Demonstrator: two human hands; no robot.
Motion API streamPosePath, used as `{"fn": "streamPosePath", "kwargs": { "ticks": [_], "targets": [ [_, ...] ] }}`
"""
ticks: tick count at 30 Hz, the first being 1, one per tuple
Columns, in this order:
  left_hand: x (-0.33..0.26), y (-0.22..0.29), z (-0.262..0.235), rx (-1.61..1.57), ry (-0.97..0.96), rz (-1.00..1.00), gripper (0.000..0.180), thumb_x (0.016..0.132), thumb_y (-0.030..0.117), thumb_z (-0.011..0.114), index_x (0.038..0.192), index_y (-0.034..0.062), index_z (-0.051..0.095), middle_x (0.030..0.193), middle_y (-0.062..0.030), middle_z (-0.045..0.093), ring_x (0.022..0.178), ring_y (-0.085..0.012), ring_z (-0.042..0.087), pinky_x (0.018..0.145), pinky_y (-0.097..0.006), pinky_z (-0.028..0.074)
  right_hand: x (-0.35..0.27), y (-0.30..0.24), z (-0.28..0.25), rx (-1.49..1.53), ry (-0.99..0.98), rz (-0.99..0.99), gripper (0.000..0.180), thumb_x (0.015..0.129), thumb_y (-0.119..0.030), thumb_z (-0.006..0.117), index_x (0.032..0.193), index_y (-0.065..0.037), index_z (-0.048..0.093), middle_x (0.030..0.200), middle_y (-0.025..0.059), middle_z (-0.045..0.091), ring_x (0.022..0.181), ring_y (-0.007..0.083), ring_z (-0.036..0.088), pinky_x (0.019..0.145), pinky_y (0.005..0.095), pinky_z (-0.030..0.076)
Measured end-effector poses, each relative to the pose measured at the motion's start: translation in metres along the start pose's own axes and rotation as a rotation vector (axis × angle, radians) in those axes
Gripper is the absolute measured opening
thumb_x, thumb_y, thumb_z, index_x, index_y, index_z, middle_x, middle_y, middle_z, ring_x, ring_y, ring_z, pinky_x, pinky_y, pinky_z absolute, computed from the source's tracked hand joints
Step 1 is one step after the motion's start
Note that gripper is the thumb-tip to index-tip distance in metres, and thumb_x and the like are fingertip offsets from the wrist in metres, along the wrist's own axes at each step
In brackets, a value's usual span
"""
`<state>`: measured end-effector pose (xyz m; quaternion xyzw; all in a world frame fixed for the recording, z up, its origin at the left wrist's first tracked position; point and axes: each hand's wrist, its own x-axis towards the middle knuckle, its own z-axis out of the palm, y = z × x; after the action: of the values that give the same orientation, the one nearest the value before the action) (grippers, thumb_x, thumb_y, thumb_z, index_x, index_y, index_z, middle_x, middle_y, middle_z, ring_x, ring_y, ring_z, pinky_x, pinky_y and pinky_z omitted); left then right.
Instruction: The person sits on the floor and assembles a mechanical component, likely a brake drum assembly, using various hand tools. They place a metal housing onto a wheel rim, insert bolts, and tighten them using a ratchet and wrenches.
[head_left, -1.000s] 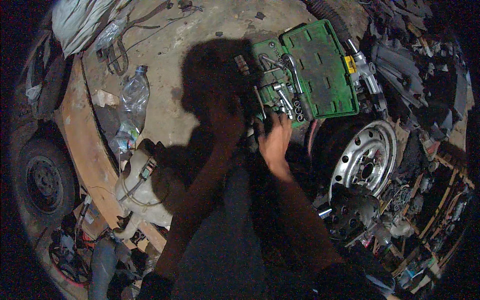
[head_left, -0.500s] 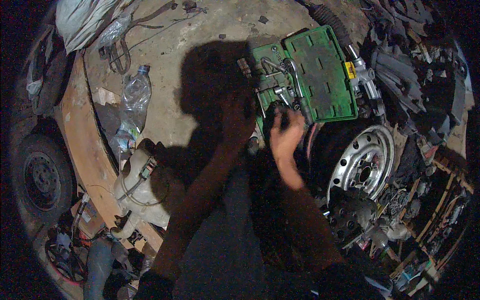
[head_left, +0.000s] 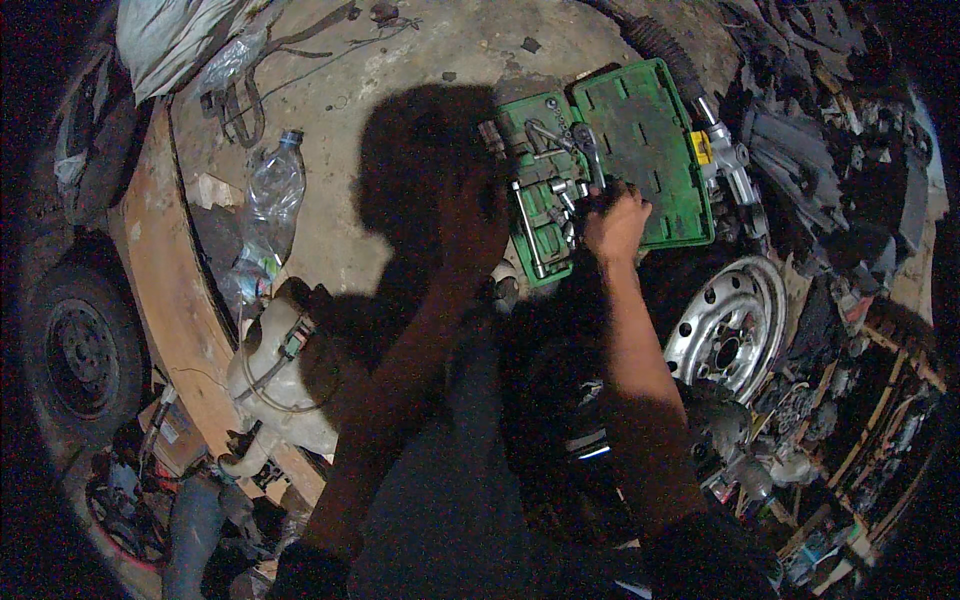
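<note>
A green tool case [head_left: 660,150] lies open on the floor ahead of me, its lid folded out to the right. My right hand [head_left: 618,222] reaches to the lid's hinge side, fingers closed around the lower end of a ratchet wrench [head_left: 588,150]. Loose chrome sockets [head_left: 568,192] and a long metal bar [head_left: 528,230] lie in the tray beside that hand. My left hand [head_left: 475,225] hangs in deep shadow left of the case; its fingers, and anything in them, are lost in the dark.
Close to the case at the right lies a silver wheel rim [head_left: 727,330]. Car parts and scrap crowd the right side. Left of me are a plastic bottle [head_left: 275,185], a pale plastic tank [head_left: 285,375], a curved wooden board [head_left: 165,270] and a wheel with tyre [head_left: 82,345].
My right hand has moved right, from above the sockets to the ratchet wrench's lower end, and closed on it. More of the tray's near part shows. The left arm stays about where it was.
</note>
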<state>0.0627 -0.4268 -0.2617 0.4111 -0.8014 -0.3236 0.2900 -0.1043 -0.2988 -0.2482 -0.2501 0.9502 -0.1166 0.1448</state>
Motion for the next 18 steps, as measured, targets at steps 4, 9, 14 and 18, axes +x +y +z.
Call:
{"fn": "streamPosePath", "kwargs": {
  "ticks": [4,9,14,18],
  "targets": [
    [-0.006,0.006,-0.013,-0.054,-0.032,-0.026,0.03,0.093,0.016,0.063,0.121,0.0051,0.061,0.118,-0.0228,0.062,0.117,-0.0423,0.052,0.1,-0.053,0.043,-0.02,-0.011,-0.036,0.523,-0.01,0.145,0.034,0.089,-0.019,0.066,0.115,0.003,0.062,0.126,0.0251,0.06,0.119,0.0409,0.055,0.104,0.0464,0.04],
    [0.003,0.053,-0.042,-0.437,-0.377,-0.192,0.029,0.096,0.02,0.061,0.123,0.0075,0.061,0.116,-0.0167,0.065,0.103,-0.036,0.063,0.092,-0.046,0.05,-0.095,-0.025,-0.061,0.924,0.008,0.35,0.05,0.099,-0.037,0.058,0.126,0.005,0.061,0.122,0.0194,0.064,0.117,0.0261,0.056,0.105,0.0361,0.038],
    [-0.005,0.072,-0.026,-0.649,-0.526,0.089,0.035,0.095,0.021,0.062,0.129,0.0108,0.059,0.108,-0.0144,0.07,0.096,-0.0322,0.069,0.086,-0.041,0.054,-0.144,-0.018,-0.055,1.193,-0.135,0.397,0.032,0.103,-0.033,0.053,0.11,-0.004,0.063,0.078,0.0018,0.055,0.065,0.011,0.048,0.057,0.0269,0.036],
    [-0.018,0.082,-0.011,-0.586,-0.474,0.159,0.032,0.091,0.021,0.066,0.121,0.0105,0.065,0.103,-0.0151,0.071,0.093,-0.0303,0.07,0.082,-0.039,0.054,-0.156,-0.029,-0.067,1.259,-0.114,0.491,0.03,0.104,-0.031,0.052,0.103,-0.004,0.064,0.069,-0.0015,0.055,0.055,0.0087,0.049,0.049,0.024,0.038]
  ]
}}
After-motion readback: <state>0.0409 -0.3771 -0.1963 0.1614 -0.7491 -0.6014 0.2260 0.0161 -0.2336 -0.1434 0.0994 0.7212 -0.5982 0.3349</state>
